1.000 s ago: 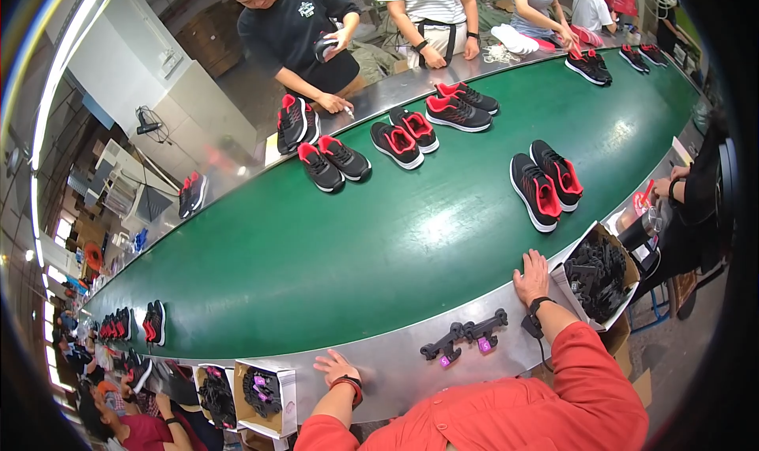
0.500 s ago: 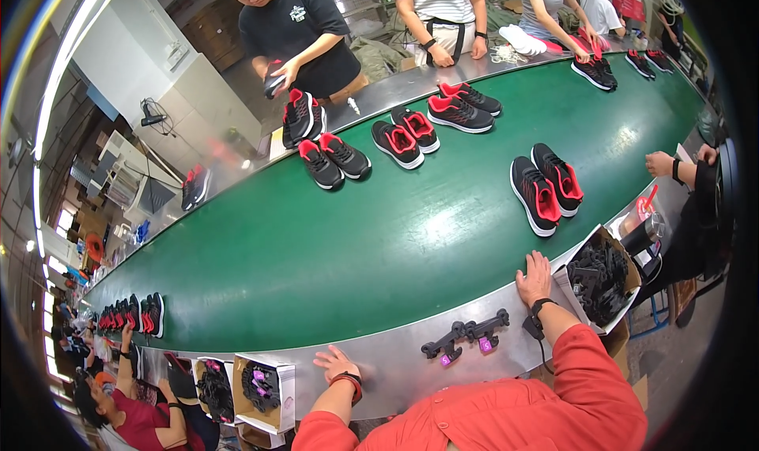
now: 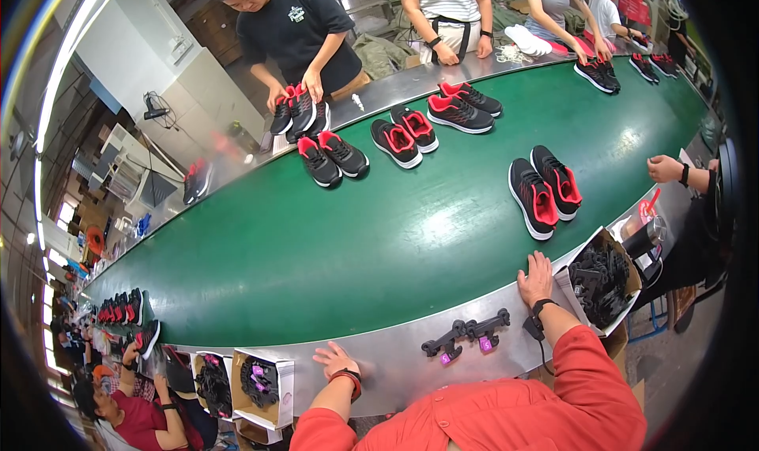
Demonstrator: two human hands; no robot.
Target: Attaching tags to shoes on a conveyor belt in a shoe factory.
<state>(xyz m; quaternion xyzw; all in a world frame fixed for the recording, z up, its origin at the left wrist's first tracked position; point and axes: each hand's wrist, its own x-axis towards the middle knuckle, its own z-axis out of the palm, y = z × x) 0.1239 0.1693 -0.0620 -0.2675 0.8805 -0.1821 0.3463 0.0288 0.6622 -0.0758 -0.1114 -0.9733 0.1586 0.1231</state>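
My left hand (image 3: pixel 335 359) lies on the metal ledge (image 3: pixel 399 376) with its fingers spread, holding nothing. Farther right, my right hand (image 3: pixel 538 279) rests flat, fingers stretched out, at the seam of ledge and green conveyor belt (image 3: pixel 340 245). Between the two hands lie two black plastic hanger-like pieces, a left one (image 3: pixel 444 342) and a right one (image 3: pixel 488 329), each with a purple tag. Beyond my right hand a pair of black running shoes (image 3: pixel 533 198) with red lining and white soles stands on the belt, apart from my fingers.
Cartons of black plastic pieces stand at my right (image 3: pixel 598 281) and left (image 3: pixel 262 388). More shoes (image 3: pixel 334 158) sit along the belt's far side. Co-workers surround the belt; one in a dark T-shirt (image 3: pixel 292 24) handles shoes opposite. A drink cup (image 3: pixel 639 223) stands at right.
The co-worker opposite has lowered a shoe beside the others at the belt's far edge. At lower left, another co-worker has pulled a shoe from the row. My hands have stayed in place.
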